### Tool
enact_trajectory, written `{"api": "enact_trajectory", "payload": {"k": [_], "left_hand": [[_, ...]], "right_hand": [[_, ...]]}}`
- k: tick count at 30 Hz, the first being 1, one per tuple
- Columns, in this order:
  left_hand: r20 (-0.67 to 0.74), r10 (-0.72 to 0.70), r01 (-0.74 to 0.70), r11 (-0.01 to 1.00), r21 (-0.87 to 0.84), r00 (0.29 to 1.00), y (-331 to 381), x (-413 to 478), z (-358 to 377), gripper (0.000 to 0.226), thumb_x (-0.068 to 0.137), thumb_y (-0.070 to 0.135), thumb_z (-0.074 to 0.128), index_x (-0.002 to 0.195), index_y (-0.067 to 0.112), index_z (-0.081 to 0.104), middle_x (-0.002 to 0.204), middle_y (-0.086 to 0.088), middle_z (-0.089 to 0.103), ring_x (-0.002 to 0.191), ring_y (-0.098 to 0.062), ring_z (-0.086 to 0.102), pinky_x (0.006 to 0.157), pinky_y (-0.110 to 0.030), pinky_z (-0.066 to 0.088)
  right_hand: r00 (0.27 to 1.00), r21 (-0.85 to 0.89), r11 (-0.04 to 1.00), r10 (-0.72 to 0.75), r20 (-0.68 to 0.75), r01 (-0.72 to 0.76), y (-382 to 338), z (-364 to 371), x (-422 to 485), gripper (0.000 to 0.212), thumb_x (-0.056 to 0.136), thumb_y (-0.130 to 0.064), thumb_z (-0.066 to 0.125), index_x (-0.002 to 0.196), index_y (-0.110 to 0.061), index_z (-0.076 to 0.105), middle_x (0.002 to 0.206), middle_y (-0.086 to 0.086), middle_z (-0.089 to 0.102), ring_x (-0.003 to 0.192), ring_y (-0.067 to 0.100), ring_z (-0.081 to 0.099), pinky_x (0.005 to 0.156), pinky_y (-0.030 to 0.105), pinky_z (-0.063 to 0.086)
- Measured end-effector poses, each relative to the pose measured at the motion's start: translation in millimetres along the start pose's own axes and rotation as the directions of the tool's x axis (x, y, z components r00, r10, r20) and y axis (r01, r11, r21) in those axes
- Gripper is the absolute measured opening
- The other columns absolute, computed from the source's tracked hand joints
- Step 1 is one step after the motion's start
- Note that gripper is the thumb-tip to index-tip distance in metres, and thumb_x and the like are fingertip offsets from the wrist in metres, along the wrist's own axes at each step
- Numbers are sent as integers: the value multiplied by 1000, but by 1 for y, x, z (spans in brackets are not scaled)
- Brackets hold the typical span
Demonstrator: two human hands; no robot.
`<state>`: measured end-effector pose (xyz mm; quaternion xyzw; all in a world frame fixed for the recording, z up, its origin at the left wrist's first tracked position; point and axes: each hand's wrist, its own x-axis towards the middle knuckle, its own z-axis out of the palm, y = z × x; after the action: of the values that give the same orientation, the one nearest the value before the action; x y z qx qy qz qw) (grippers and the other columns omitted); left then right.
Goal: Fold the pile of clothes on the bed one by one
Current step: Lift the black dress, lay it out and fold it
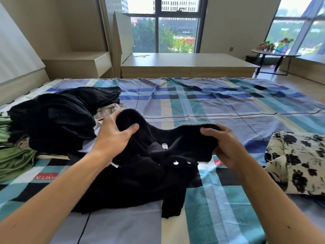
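Both hands gripped a crumpled black fleecy garment [140, 173] on the blue checked bedsheet [228, 106]: left hand [112, 136] clutching one bunched edge, right hand [226, 147] another. It looked soft, floppy, light; best held at its shoulders.

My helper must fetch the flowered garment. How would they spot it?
On the checked bed sheet, look right of the right hand. The flowered garment lies there, cream with black blotches; the pile at the left is mostly plain black and green.
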<state>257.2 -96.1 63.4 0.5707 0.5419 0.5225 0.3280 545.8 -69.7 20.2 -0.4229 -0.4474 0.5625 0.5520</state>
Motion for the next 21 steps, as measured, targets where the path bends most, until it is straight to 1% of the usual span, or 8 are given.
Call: {"api": "enact_trajectory", "payload": {"k": [3,5,7,9,12,15,18,21], "left_hand": [[139,-125,143,981,-131,982,-4,-2,-6,26,88,15,75,105,30,62,93,9,78,88,-10,75,67,-19,57],[345,-217,311,918,-246,913,-11,-1,-16,40,88,13,74,125,18,61,114,-10,74,99,-25,74,73,-31,62],[498,-158,401,809,-430,853,-21,2,-27,58,85,11,74,140,10,53,130,-16,65,109,-29,67,85,-32,60],[597,-58,450,717,-533,800,-37,5,-34,81,78,15,80,149,8,43,140,-20,54,115,-30,56,95,-33,55],[750,-57,442,836,-325,659,-51,-2,-31,75,76,6,76,146,12,48,146,-22,51,125,-36,54,102,-38,50],[816,-169,171,981,87,552,-57,-18,-17,55,79,-1,76,129,16,62,127,-7,68,120,-21,63,103,-33,50],[731,-151,-130,941,313,666,-61,-35,0,28,80,9,80,101,26,71,101,6,75,93,-6,70,88,-30,54],[628,-75,-18,990,140,775,-56,-43,13,16,87,10,75,98,22,74,96,4,77,88,-6,70,81,-21,53]], "right_hand": [[991,-264,960,115,68,-93,7,-8,4,35,61,8,78,86,-9,60,80,14,63,72,26,62,59,26,55],[966,-542,820,254,53,-186,13,-17,6,45,58,1,79,98,-12,64,90,14,70,76,27,68,67,33,58],[946,-773,600,325,1,-205,20,-25,10,47,57,-16,82,101,-12,68,91,13,74,78,26,72,74,38,60],[952,-850,489,303,-45,-196,25,-29,14,33,70,-24,82,94,-5,69,85,11,74,72,24,70,76,39,58],[974,-814,553,217,-64,-177,27,-28,18,18,91,-18,70,92,0,69,80,10,68,71,22,64,79,44,56],[981,-656,732,181,-71,-183,23,-22,13,18,102,-14,55,90,-10,68,89,11,69,79,23,65,84,40,54],[981,-616,764,173,-92,-193,19,-17,9,21,105,-18,49,99,-8,66,101,20,70,86,25,64,89,39,53],[974,-524,821,193,-117,-225,14,-11,5,27,104,-32,51,107,-10,67,108,17,73,98,28,70,100,46,52]]}}
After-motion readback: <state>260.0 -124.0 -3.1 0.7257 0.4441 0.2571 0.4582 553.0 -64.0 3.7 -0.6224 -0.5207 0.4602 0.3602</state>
